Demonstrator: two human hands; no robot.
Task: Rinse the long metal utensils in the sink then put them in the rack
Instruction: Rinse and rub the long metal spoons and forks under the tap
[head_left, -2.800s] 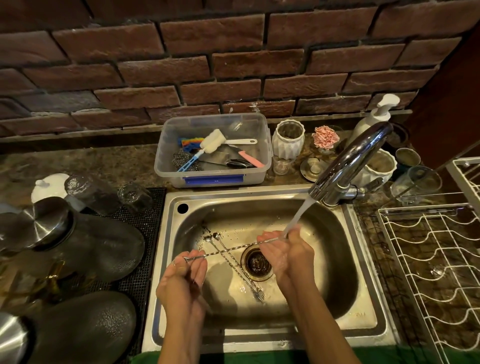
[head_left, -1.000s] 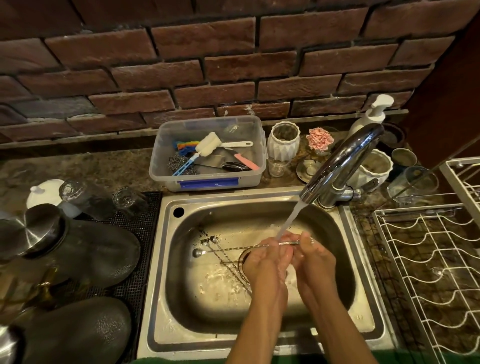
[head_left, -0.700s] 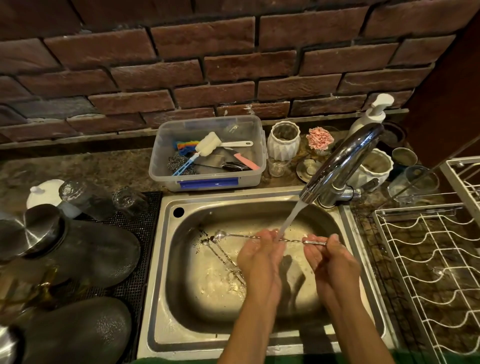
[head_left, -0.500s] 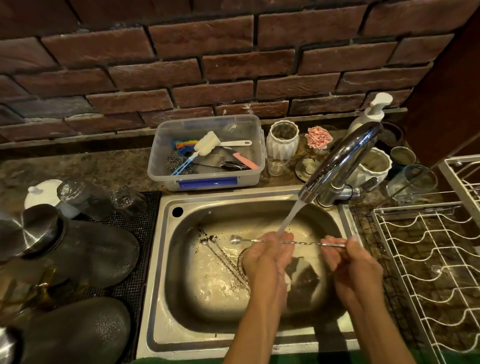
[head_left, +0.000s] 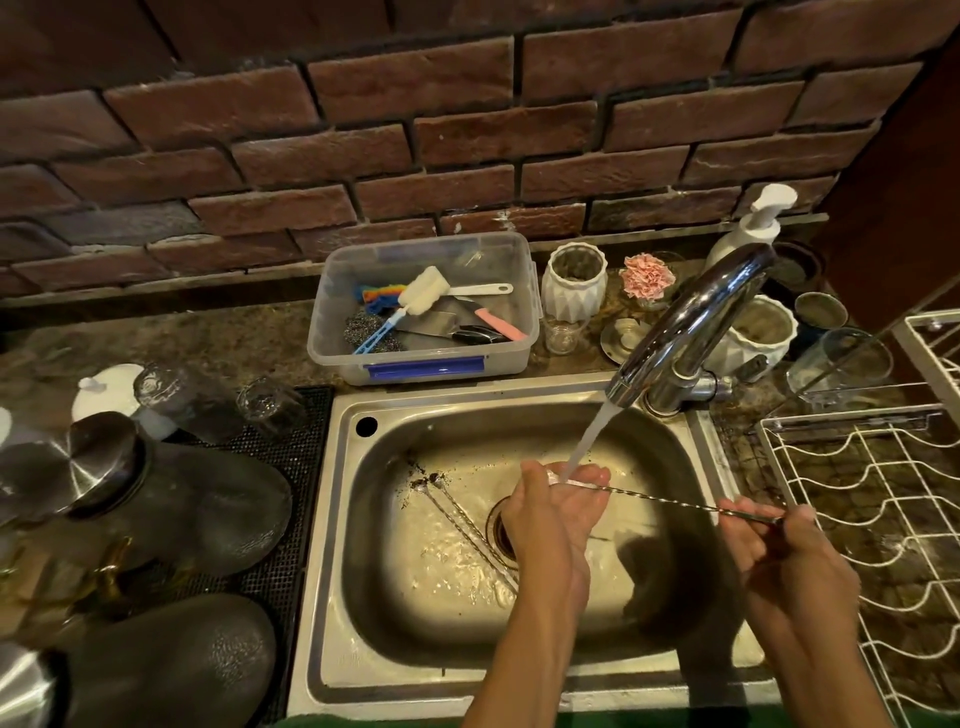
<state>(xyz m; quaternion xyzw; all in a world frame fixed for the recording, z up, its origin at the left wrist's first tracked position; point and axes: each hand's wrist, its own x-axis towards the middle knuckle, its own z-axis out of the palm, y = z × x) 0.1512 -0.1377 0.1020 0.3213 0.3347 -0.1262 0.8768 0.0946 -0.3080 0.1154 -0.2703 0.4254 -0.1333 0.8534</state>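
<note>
Head view: right hand (head_left: 789, 551) pinches one end of a long twisted spoon (head_left: 670, 501), left hand (head_left: 558, 501) cupped round its other end under the tap (head_left: 691, 322) stream w/ rack (head_left: 872, 519) just right, for rinsing; two more in sink (head_left: 332, 571).

Clear tub (head_left: 423, 366) of brushes (head_left: 415, 301)

Red-brown brick wall (head_left: 467, 130); silver twisted-pattern spoon (head_left: 675, 501); white wire rack (head_left: 857, 519); clear tub (head_left: 332, 332), blue latch (head_left: 423, 368).
</note>
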